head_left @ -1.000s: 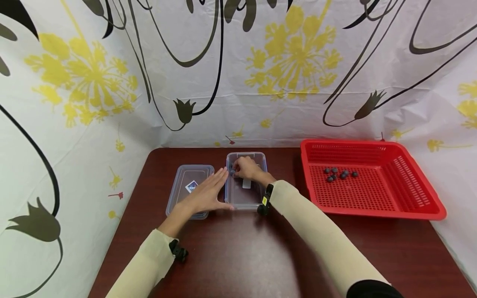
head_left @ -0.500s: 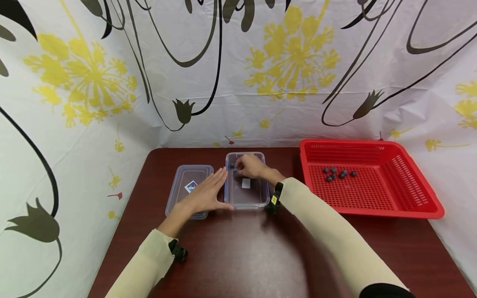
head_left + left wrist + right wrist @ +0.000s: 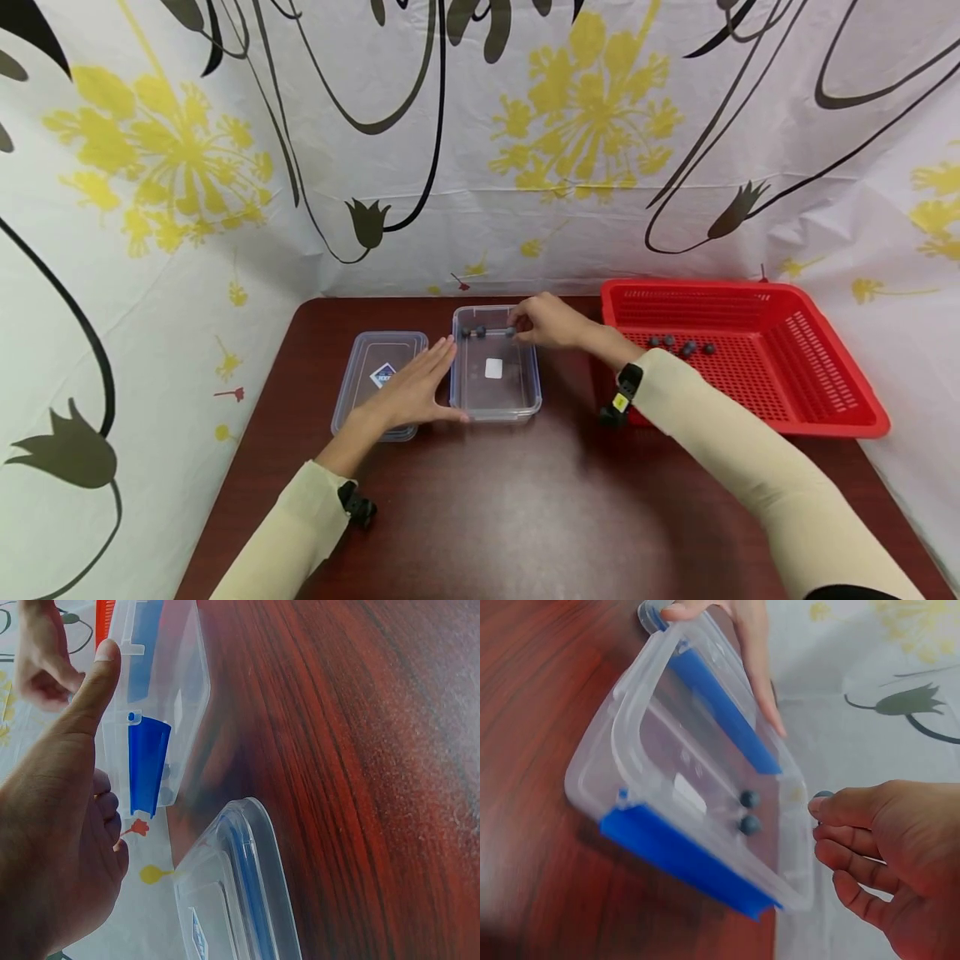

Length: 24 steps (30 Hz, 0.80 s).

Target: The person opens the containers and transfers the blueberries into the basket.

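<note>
A clear plastic container (image 3: 495, 412) with blue latches (image 3: 682, 859) stands on the table. My left hand (image 3: 412, 387) lies flat against its left wall, fingers straight, thumb (image 3: 94, 682) up along the rim. Two dark berries (image 3: 748, 811) lie on the container floor near the far wall. My right hand (image 3: 551, 323) hovers at the far right corner with fingers loosely curled (image 3: 855, 847). A third berry (image 3: 823, 795) sits right at its fingertips, and whether it is pinched is unclear. The container's clear lid (image 3: 382, 375) lies flat under my left wrist.
A red slotted basket (image 3: 825, 358) stands at the right, with several dark berries (image 3: 678, 343) in its far left part. The dark wood table (image 3: 487, 517) is walled by a flowered cloth (image 3: 480, 167) behind and on both sides.
My right hand has drawn back from the container's far left part to its far right corner. More berries now show along the far wall. The left hand has stayed put.
</note>
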Each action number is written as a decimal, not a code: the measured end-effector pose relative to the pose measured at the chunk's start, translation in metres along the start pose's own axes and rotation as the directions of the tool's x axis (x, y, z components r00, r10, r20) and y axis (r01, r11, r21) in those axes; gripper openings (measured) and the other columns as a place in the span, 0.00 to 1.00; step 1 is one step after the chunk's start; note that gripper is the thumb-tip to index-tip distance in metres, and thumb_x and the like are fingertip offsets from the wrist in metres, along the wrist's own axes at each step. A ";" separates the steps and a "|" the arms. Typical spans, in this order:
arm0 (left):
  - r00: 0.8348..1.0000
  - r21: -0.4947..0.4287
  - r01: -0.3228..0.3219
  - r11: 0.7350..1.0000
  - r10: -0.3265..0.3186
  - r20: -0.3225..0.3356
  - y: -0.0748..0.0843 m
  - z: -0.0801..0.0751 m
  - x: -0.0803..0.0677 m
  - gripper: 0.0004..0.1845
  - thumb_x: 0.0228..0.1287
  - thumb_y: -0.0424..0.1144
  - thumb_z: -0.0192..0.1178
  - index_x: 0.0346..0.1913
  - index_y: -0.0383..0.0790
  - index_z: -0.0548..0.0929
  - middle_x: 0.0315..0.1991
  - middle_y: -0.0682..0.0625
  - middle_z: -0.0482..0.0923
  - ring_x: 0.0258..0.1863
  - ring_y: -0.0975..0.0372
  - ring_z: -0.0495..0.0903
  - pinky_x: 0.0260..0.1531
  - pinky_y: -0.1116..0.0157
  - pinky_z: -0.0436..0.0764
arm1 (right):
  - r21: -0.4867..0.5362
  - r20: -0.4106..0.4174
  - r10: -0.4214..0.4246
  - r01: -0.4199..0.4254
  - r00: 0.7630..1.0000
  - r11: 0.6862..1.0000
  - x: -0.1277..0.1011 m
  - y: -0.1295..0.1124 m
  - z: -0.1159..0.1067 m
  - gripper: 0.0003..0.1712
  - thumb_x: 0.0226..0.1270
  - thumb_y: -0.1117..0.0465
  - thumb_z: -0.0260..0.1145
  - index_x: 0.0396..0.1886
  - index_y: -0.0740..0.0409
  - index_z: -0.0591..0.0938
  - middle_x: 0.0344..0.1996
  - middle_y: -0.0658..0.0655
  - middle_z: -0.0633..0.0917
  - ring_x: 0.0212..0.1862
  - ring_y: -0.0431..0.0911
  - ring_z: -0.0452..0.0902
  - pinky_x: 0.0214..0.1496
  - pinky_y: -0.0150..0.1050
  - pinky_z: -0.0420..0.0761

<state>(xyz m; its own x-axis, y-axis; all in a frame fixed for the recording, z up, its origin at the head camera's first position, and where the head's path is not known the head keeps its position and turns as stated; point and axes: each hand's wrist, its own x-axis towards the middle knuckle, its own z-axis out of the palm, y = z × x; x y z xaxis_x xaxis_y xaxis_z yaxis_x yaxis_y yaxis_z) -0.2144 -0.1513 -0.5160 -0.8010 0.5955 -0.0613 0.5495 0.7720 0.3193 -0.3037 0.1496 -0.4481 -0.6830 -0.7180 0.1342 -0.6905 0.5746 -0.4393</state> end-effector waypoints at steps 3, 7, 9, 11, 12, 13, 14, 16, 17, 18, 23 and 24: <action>1.000 -0.001 -0.008 1.000 0.008 -0.012 0.000 -0.001 0.000 0.70 0.58 0.77 0.67 0.86 0.34 0.45 0.88 0.41 0.38 0.87 0.49 0.40 0.83 0.48 0.49 | -0.013 -0.012 -0.028 0.028 1.000 1.000 -0.014 0.002 -0.015 0.08 0.59 0.69 0.79 0.39 0.63 0.91 0.32 0.53 0.92 0.34 0.43 0.87 0.40 0.43 0.88; 1.000 -0.008 -0.017 1.000 0.016 -0.022 0.000 -0.002 0.000 0.70 0.58 0.75 0.68 0.86 0.34 0.45 0.87 0.40 0.39 0.86 0.48 0.42 0.83 0.46 0.50 | -0.044 -0.013 -0.033 0.033 0.999 0.998 -0.036 0.007 -0.036 0.08 0.59 0.68 0.80 0.38 0.61 0.91 0.31 0.51 0.91 0.33 0.41 0.85 0.39 0.43 0.86; 1.000 -0.010 -0.018 1.000 0.018 -0.023 0.001 -0.002 0.000 0.70 0.58 0.75 0.68 0.86 0.33 0.45 0.87 0.40 0.39 0.86 0.48 0.42 0.83 0.46 0.50 | -0.050 -0.003 -0.019 0.019 1.000 0.999 -0.047 0.012 -0.047 0.07 0.61 0.67 0.80 0.38 0.59 0.91 0.32 0.50 0.90 0.33 0.40 0.85 0.38 0.42 0.86; 1.000 -0.008 -0.019 1.000 0.019 -0.023 0.001 -0.002 0.000 0.69 0.58 0.75 0.68 0.86 0.33 0.45 0.87 0.40 0.39 0.86 0.48 0.42 0.83 0.45 0.51 | -0.054 0.010 -0.003 0.004 1.000 0.999 -0.059 0.020 -0.056 0.07 0.62 0.66 0.80 0.39 0.58 0.91 0.32 0.49 0.90 0.34 0.39 0.85 0.39 0.42 0.86; 1.000 -0.008 -0.019 1.000 0.019 -0.023 0.001 -0.001 0.000 0.69 0.58 0.75 0.68 0.86 0.33 0.45 0.87 0.40 0.39 0.86 0.48 0.42 0.83 0.45 0.51 | -0.057 0.015 0.008 -0.007 1.000 0.998 -0.064 0.023 -0.061 0.07 0.63 0.66 0.79 0.40 0.57 0.91 0.34 0.49 0.91 0.35 0.40 0.85 0.39 0.43 0.87; 1.000 -0.009 -0.020 1.000 0.020 -0.023 0.001 -0.001 0.000 0.70 0.58 0.75 0.68 0.86 0.34 0.45 0.87 0.40 0.39 0.86 0.48 0.42 0.83 0.45 0.51 | -0.059 0.018 0.018 -0.017 1.000 0.998 -0.070 0.027 -0.066 0.07 0.63 0.66 0.80 0.40 0.57 0.91 0.34 0.49 0.91 0.36 0.40 0.86 0.40 0.45 0.87; 1.000 -0.013 -0.021 1.000 0.021 -0.023 0.001 -0.001 0.000 0.69 0.58 0.74 0.69 0.86 0.34 0.45 0.87 0.40 0.39 0.86 0.48 0.42 0.83 0.45 0.50 | -0.059 0.023 0.028 -0.027 0.999 0.998 -0.076 0.031 -0.071 0.08 0.63 0.66 0.79 0.41 0.57 0.91 0.35 0.50 0.91 0.37 0.40 0.86 0.41 0.46 0.88; 1.000 -0.013 -0.020 1.000 0.020 -0.020 0.001 0.000 0.000 0.70 0.58 0.75 0.68 0.86 0.34 0.45 0.88 0.41 0.38 0.86 0.48 0.42 0.83 0.45 0.50 | -0.077 0.024 0.039 -0.037 0.999 0.996 -0.087 0.039 -0.080 0.08 0.63 0.66 0.80 0.42 0.57 0.91 0.36 0.49 0.91 0.37 0.40 0.87 0.42 0.46 0.88; 1.000 -0.015 -0.022 1.000 0.021 -0.021 0.001 0.000 0.000 0.70 0.58 0.74 0.68 0.86 0.34 0.45 0.87 0.41 0.38 0.86 0.47 0.42 0.83 0.45 0.50 | -0.083 0.024 0.044 -0.042 0.999 0.996 -0.092 0.042 -0.084 0.09 0.63 0.67 0.80 0.42 0.57 0.91 0.36 0.49 0.91 0.38 0.41 0.87 0.42 0.47 0.88; 1.000 -0.014 -0.022 1.000 0.022 -0.021 0.001 0.000 0.000 0.69 0.58 0.75 0.68 0.86 0.33 0.45 0.87 0.41 0.38 0.86 0.47 0.43 0.83 0.45 0.50 | -0.088 0.022 0.049 -0.047 0.999 0.995 -0.098 0.046 -0.088 0.09 0.63 0.67 0.79 0.42 0.57 0.91 0.37 0.49 0.91 0.38 0.41 0.87 0.42 0.47 0.88; 0.999 -0.013 -0.031 0.999 0.030 -0.022 0.001 -0.001 -0.001 0.69 0.59 0.75 0.68 0.86 0.33 0.45 0.87 0.39 0.40 0.86 0.47 0.42 0.82 0.44 0.51 | -0.114 0.009 0.084 -0.082 0.996 0.990 -0.120 0.069 -0.105 0.09 0.62 0.69 0.79 0.42 0.59 0.92 0.36 0.51 0.92 0.38 0.43 0.89 0.41 0.49 0.89; 0.999 -0.014 -0.030 0.999 0.030 -0.021 0.001 -0.001 -0.001 0.69 0.59 0.75 0.68 0.86 0.34 0.44 0.87 0.39 0.40 0.86 0.47 0.42 0.82 0.44 0.51 | -0.121 0.008 0.100 -0.098 0.995 0.988 -0.124 0.075 -0.108 0.09 0.62 0.68 0.79 0.42 0.59 0.92 0.36 0.51 0.92 0.37 0.43 0.89 0.41 0.48 0.89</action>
<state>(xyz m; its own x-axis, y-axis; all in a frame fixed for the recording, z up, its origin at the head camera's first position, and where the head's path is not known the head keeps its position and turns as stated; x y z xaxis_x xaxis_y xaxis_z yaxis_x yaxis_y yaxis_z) -0.2136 -0.1513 -0.5148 -0.7889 0.6137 -0.0320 0.5702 0.7503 0.3346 -0.2963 0.3239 -0.4021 -0.7465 -0.6603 0.0824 -0.6440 0.6857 -0.3392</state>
